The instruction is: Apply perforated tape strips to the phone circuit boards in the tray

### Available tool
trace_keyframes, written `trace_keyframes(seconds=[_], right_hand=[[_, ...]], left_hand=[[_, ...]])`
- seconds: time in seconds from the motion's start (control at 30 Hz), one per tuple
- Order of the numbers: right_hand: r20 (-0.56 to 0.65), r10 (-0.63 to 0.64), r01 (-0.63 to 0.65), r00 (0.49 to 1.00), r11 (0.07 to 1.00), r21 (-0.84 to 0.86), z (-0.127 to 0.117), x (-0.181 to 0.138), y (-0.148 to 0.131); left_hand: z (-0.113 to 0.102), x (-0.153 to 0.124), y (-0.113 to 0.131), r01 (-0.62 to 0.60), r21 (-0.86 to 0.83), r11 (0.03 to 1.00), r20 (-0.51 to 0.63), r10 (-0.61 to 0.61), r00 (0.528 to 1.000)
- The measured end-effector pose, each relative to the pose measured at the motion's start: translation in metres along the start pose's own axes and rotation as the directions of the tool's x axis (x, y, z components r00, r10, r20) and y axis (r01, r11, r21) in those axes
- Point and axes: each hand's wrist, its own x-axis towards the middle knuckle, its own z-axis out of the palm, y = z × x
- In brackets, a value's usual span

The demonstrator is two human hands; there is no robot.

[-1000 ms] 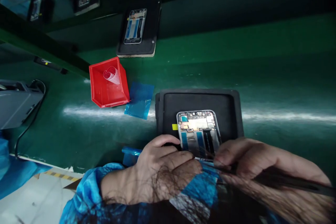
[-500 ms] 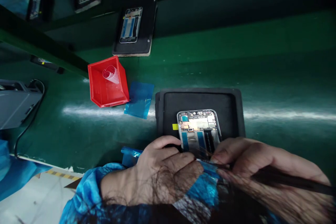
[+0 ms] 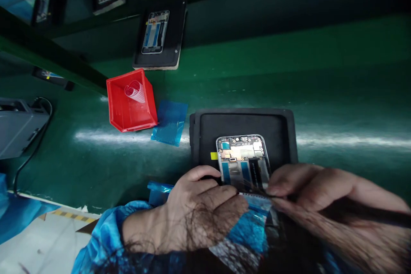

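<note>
An opened phone frame (image 3: pixel 242 160) with its circuit board showing lies in a black tray (image 3: pixel 244 124) on the green bench. My left hand (image 3: pixel 199 212) rests on the phone's near left corner, fingers curled against its edge. My right hand (image 3: pixel 308 190) pinches thin dark tweezers (image 3: pixel 257 190) whose tips touch the phone's lower part. The phone's near end is hidden behind both hands. A small yellow tab (image 3: pixel 213 155) sticks out at the phone's left side.
A red bin (image 3: pixel 131 102) holding a rolled label strip stands to the left, with a blue film sheet (image 3: pixel 170 123) beside it. A second phone in a black tray (image 3: pixel 159 36) lies farther back. A grey device (image 3: pixel 19 126) with a cable sits far left.
My right hand has lifted slightly and shifted a little along the phone's lower edge. The far tray has drifted left in view. My left hand has stayed put.
</note>
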Motion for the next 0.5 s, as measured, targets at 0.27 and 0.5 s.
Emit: trace_keyframes(seconds=[0.27,0.5], right_hand=[[-0.192,-0.058,0.002,0.98,0.961,-0.277,-0.005,0.039,0.001],[-0.182,-0.074,0.001,0.981,0.927,-0.375,0.002,0.039,0.0]], left_hand=[[-0.001,0.003,-0.001,0.023,-0.046,0.999,0.054,-0.021,0.998],[-0.006,0.005,-0.002,0.022,-0.061,0.998,0.128,-0.014,0.992]])
